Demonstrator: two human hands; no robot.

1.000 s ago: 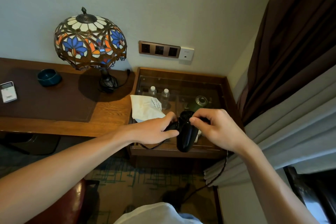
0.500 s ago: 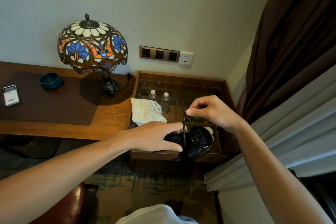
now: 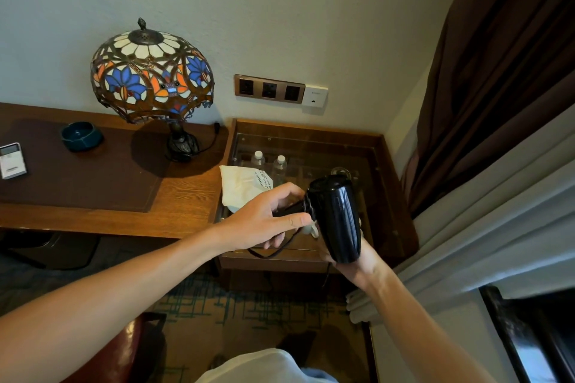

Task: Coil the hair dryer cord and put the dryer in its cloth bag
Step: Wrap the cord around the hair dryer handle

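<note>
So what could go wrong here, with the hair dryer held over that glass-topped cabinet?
1. The left hand grips only the handle while the right hand is mostly hidden beneath the hair dryer; a slip could drop it on the glass top.
2. A loop of cord hangs loose below the hands and might snag the cabinet edge or uncoil.
3. The cloth bag lies flat, so it probably needs a free hand to open it.

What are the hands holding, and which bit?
The left hand grips the hair dryer by its handle. The right hand, mostly hidden, holds under its barrel.
</note>
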